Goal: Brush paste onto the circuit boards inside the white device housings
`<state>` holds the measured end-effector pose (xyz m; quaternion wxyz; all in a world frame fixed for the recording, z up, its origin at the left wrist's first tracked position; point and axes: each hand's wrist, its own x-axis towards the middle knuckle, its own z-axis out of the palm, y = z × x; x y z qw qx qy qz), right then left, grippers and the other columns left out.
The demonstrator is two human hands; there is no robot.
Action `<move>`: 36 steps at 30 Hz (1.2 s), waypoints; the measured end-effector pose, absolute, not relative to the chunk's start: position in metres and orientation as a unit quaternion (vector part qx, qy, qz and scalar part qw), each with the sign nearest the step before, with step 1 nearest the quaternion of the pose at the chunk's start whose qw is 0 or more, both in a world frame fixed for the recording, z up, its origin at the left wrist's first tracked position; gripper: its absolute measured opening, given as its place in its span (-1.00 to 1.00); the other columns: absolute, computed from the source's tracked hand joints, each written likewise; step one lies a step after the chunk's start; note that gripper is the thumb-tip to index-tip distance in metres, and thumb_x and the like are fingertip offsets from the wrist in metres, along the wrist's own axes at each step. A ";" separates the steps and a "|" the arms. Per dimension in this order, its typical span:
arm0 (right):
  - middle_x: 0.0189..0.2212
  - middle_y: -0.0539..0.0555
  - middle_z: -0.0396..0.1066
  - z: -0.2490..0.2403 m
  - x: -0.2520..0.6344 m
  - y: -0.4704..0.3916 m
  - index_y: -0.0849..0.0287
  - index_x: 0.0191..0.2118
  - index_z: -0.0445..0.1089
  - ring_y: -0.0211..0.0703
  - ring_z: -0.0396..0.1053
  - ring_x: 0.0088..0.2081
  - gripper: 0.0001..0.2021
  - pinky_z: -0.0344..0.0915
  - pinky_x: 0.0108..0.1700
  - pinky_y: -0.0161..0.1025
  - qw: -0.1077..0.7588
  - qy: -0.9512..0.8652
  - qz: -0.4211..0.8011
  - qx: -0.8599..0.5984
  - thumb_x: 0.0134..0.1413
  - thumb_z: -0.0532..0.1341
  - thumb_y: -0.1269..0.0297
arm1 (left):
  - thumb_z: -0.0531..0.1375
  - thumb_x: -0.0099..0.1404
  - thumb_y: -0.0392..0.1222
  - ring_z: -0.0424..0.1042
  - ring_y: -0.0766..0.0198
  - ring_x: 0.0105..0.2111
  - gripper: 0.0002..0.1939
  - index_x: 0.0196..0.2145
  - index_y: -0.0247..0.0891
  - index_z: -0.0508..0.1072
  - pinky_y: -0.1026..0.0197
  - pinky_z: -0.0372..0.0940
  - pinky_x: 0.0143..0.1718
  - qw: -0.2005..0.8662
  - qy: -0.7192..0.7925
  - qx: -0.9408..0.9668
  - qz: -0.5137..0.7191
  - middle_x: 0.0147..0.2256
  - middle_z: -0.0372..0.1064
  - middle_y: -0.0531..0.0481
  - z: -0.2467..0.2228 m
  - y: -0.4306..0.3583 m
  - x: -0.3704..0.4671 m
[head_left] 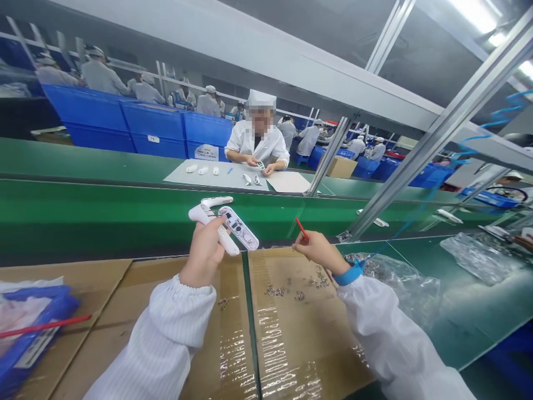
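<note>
My left hand (205, 249) is closed around a white device (204, 215), held up over the near edge of the green belt. One part of it, an open oblong housing (239, 228), shows dark components and wires inside. In my right hand (318, 251) is a thin red tool (301, 228), pinched between the fingers and slanting up to the left; its lower end is hidden by the hand. Small metal pieces (275, 291) lie in loose groups on the cardboard (308, 339) below my right hand.
A green belt (125, 216) runs across in front, with white parts (449, 216) at the right. Beyond it a person (259, 139) holds a small part. Metal posts (437, 128) slant at the right, near plastic bags (478, 258). A blue tray (62, 305) sits at the left.
</note>
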<state>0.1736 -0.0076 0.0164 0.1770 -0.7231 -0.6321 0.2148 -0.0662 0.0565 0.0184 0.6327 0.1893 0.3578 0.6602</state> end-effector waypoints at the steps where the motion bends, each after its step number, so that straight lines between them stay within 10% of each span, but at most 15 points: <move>1: -0.50 0.00 0.32 0.025 0.162 -0.007 0.26 -0.31 0.32 -0.40 0.18 -0.58 -0.79 0.15 -0.53 -0.40 0.207 -0.638 0.233 -0.704 0.12 0.16 0.18 | 0.22 0.08 -0.46 0.44 0.26 -0.35 -0.76 -0.29 -0.31 0.29 0.16 0.38 -0.20 0.633 0.353 0.181 0.665 -0.34 0.39 -0.06 0.017 0.057 -0.064; 9: -0.63 -0.08 0.22 0.045 0.086 0.009 0.24 -0.40 0.43 -0.43 0.04 -0.62 -0.81 -0.03 -0.59 -0.40 0.350 -0.629 0.425 -0.548 -0.10 0.29 0.21 | 0.23 0.09 -0.44 0.40 0.27 -0.21 -0.69 -0.21 -0.22 0.29 0.15 0.30 -0.10 0.604 0.224 0.184 0.743 -0.22 0.37 -0.01 0.013 0.050 -0.048; 29: -0.65 -0.15 0.16 0.034 0.063 0.019 0.20 -0.49 0.23 -0.45 -0.03 -0.66 -0.86 -0.03 -0.59 -0.41 0.350 -0.597 0.430 -0.579 -0.16 0.24 0.37 | 0.29 0.05 -0.36 0.39 0.28 -0.17 -0.58 -0.16 -0.15 0.25 0.16 0.29 -0.06 0.549 0.175 0.187 0.795 -0.22 0.33 0.02 0.009 0.036 -0.042; 36: -0.59 -0.06 0.29 0.029 0.091 0.085 0.23 -0.51 0.25 -0.36 0.20 -0.56 -0.67 0.18 -0.48 -0.37 0.245 -0.643 0.298 -0.662 0.04 0.23 0.06 | 0.16 0.15 -0.46 0.40 0.30 -0.27 -0.70 -0.17 -0.25 0.24 0.21 0.34 -0.20 0.535 0.335 0.177 0.755 -0.29 0.33 -0.01 0.020 0.101 -0.060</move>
